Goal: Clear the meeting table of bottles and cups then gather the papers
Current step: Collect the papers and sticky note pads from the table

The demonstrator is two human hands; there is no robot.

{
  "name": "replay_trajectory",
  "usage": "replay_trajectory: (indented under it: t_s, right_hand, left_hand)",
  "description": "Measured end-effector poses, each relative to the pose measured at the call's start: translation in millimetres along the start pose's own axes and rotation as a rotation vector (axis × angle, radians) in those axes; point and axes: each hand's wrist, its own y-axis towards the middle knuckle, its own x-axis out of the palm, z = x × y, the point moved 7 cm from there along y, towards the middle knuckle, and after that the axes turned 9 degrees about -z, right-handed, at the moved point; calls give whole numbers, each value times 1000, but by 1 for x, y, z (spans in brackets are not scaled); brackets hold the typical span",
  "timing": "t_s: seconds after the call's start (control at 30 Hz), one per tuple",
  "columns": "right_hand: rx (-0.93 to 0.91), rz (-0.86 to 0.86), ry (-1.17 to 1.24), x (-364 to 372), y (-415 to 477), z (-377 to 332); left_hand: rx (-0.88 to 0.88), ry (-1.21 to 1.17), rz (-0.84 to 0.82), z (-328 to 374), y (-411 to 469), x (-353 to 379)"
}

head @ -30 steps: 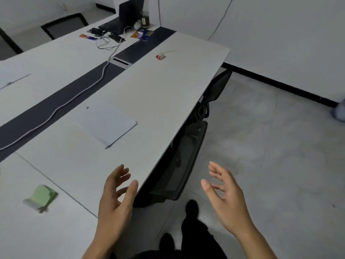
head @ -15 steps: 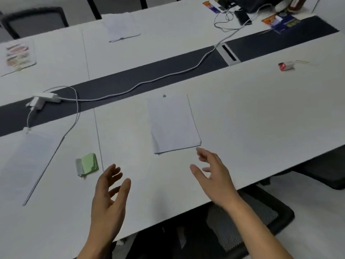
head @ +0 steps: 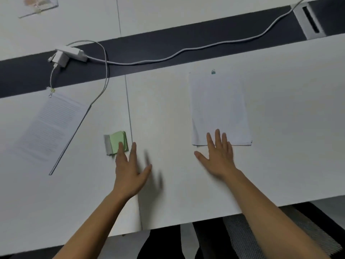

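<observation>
A clipped stack of white papers [head: 218, 107] lies on the white meeting table [head: 289, 128], right of centre. My right hand [head: 217, 156] is flat with straight fingers, its fingertips over the stack's near edge. My left hand [head: 128, 169] is open with spread fingers, one fingertip over the green sticky-note pad [head: 116, 142]. A second clipped stack with printed text [head: 50, 126] lies at the left. A printed sheet [head: 37, 4] shows at the far top left. No bottles or cups are in view.
A white power adapter [head: 70, 54] and its cable [head: 177, 55] run along the dark centre strip [head: 168, 45]. A cable port [head: 310, 20] sits at top right. A dark mesh chair [head: 261, 238] stands under the table's near edge.
The view has closed in on the table. Both hands moved forward: the right onto the near edge of the white paper stack, the left up to the green pad.
</observation>
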Motion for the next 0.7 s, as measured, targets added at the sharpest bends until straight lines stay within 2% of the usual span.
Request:
replay_trajectory:
  t_s: [0.13, 0.27, 0.37, 0.47, 0.57, 0.7]
  right_hand:
    - [-16, 28, -38, 38, -21, -13]
    - [-3, 37, -11, 52, -42, -19]
    - [65, 219, 205, 26, -43, -11]
    - [286, 404, 348, -4, -34, 16]
    - [515, 332, 411, -14, -24, 42]
    - [565, 291, 437, -24, -26, 57]
  left_hand:
    - [-243, 0, 103, -46, 40, -25]
    - [-427, -52, 120, -64, 66, -25]
    - [-447, 59, 125, -61, 74, -16]
    - [-369, 103, 117, -49, 80, -14]
    - [-317, 51, 95, -47, 82, -20]
    - [-462, -188, 99, -60, 74, -21]
